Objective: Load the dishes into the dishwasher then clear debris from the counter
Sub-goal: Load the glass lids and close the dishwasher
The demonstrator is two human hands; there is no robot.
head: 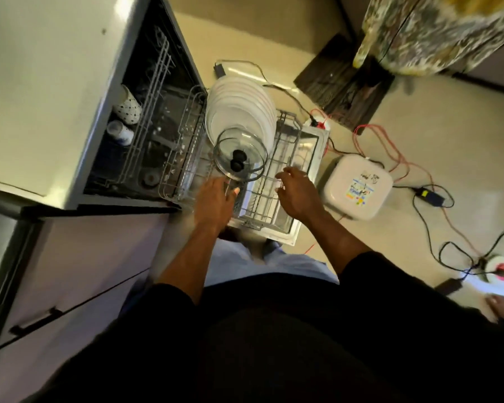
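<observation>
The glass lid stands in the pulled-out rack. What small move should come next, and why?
Probably the left hand should steady the glass lid in the lower rack, then let go. Its fingers are at the lid's lower rim, the lid stands on edge beside the white plates, and the right hand hovers open. Blur hides any grip.

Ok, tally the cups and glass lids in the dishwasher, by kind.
Cups: 2
Lids: 2
Total: 4
</observation>
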